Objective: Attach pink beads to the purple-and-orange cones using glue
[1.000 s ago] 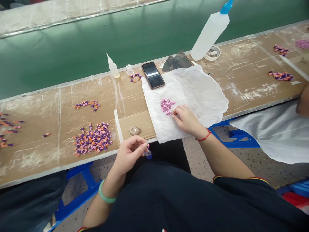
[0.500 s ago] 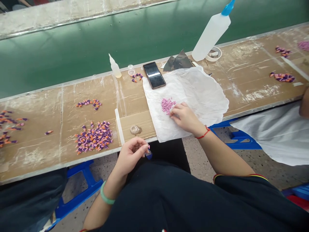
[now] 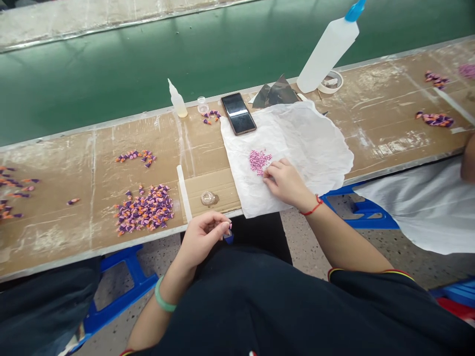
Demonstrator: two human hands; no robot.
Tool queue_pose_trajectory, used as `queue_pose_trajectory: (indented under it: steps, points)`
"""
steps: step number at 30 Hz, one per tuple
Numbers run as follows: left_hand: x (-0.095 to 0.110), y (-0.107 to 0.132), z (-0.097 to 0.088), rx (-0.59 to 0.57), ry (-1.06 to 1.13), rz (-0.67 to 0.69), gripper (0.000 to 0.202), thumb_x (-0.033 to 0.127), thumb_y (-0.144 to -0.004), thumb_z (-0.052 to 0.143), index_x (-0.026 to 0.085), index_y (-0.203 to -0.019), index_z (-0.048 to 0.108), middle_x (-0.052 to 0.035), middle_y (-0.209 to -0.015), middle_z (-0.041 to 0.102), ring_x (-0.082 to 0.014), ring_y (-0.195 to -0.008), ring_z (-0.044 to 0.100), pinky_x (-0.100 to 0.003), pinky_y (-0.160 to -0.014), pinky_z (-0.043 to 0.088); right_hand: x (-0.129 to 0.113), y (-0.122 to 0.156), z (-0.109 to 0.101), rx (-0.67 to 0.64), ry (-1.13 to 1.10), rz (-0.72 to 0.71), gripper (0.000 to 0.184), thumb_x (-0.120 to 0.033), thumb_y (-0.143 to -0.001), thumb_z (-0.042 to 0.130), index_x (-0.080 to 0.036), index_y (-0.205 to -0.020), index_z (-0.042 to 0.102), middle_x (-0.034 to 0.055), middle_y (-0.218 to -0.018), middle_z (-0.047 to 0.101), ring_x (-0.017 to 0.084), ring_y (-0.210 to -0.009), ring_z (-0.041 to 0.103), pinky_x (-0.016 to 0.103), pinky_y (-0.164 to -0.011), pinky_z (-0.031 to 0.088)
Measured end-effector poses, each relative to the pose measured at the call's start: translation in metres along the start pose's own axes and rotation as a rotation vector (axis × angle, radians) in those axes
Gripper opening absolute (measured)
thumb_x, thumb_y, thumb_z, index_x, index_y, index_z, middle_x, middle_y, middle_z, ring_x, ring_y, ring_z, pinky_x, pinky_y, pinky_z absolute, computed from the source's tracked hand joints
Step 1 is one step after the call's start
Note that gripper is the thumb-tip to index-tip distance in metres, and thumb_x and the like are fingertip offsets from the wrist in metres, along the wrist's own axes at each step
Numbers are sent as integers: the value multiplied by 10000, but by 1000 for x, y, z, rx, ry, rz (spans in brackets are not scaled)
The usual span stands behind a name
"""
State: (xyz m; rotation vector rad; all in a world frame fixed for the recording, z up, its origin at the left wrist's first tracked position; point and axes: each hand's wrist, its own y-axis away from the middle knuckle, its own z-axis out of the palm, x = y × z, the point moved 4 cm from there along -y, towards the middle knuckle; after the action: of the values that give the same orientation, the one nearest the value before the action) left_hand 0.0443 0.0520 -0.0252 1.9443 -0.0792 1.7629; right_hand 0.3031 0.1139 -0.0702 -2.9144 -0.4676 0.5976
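Over the last moments we see only small shifts: our right hand [image 3: 284,184] has moved its curled fingers [image 3: 267,170] along the lower edge of the pink granules [image 3: 260,161], and the heap looks much the same. Those granules lie in a small mound near the middle of a crumpled white tissue sheet [image 3: 311,148], which is spread over the front edge of the bench [image 3: 89,198]. The right grip is half closed, with the fingertips down on the tissue just beside the mound; whether it has any granule is too small to tell. Our left hand [image 3: 202,240] has stayed raised just off the bench's front edge, its grip nearly closed at the fingertips on a small blue piece [image 3: 228,238], which is partly hidden. A heap of purple-and-orange cone-shaped pieces [image 3: 144,210] lies to the left of the tissue, near the front edge, and a black smartphone [image 3: 238,113] rests on the tissue's far corner. Toward the bench's far edge stands a large white glue bottle with a blue cap [image 3: 328,52].
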Motion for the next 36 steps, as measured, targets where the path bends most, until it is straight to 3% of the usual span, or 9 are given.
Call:
queue_pose_trajectory:
  steps: [5,8,14,18,24,28,36]
  points:
    - [0,-3,4,-15,7,-1,217,367,-805,711,151,-784,712,-25,-631,673,-119,-548,589,-229,-557,487,-5,2,6,-31,127,2,142,-141,-883,478,-173,-814,598,149,-879,617,300,-886,476,427,-764,378]
    - [3,-11,11,-16,-14,30,201,346,-806,691,148,-772,708,-27,-629,674,-124,-550,586,-229,-547,478,-12,5,1,-7,72,-25,147,-132,-890,457,-184,-818,574,133,-859,600,292,-864,476,443,-785,392]
    - [11,-37,31,-7,-109,170,160,261,-830,621,147,-744,694,-40,-663,686,-143,-602,608,-244,-579,475,-62,13,-36,43,-210,-235,131,-138,-937,457,-223,-839,474,78,-853,565,261,-860,488,439,-805,423]
    - [18,-43,37,-20,-83,211,177,282,-837,618,144,-749,685,-32,-650,663,-133,-581,575,-241,-557,460,-92,15,-52,53,-200,-335,145,-111,-950,434,-217,-857,467,83,-867,557,251,-848,465,421,-783,428]
    - [25,-36,37,-46,-74,225,199,310,-829,619,142,-734,666,-33,-649,641,-122,-560,536,-238,-536,428,-105,20,-54,59,-114,-392,159,-82,-940,413,-205,-864,479,108,-886,550,260,-849,439,419,-774,428]
    - [26,-34,37,-46,-131,243,177,280,-798,596,138,-703,641,-3,-584,564,-95,-509,444,-225,-488,354,-109,22,-55,47,-139,-384,173,-62,-918,425,-210,-846,475,101,-880,558,255,-837,445,411,-767,421]
    - [23,-29,33,-4,-54,231,178,306,-760,614,164,-656,587,23,-552,490,-86,-496,392,-227,-476,321,-106,20,-62,-18,-509,-190,134,-130,-905,528,-226,-821,485,19,-768,575,186,-746,521,338,-703,432]
